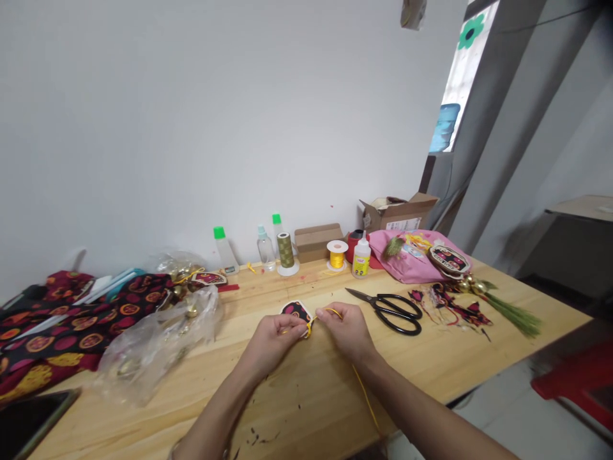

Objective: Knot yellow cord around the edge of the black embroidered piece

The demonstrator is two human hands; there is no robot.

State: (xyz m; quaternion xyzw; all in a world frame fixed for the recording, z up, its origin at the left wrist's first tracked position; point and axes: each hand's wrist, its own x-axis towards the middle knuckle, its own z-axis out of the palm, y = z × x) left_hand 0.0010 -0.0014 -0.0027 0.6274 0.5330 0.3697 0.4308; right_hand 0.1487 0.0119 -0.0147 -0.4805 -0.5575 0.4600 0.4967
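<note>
My left hand (285, 333) is closed in a pinch on yellow cord close to a small dark patterned fabric piece (295, 309) with a pale edge. Part of that piece is hidden behind my left fingers. Opposite it, my right hand (348, 327) pinches the yellow cord (363, 391), which stretches between both hands. The cord's loose length hangs from my right hand toward the table's front edge. Black-handled scissors (393, 309) lie to the right of my right hand, blades pointing left.
Behind my hands stand a yellow cord spool (337, 257), a glue bottle (361, 259) and a green ribbon spool (285, 250). Fabric scraps (447, 305) and a green tassel (514, 314) lie right. A plastic bag (158, 348) and patterned cloth (52, 329) cover the left.
</note>
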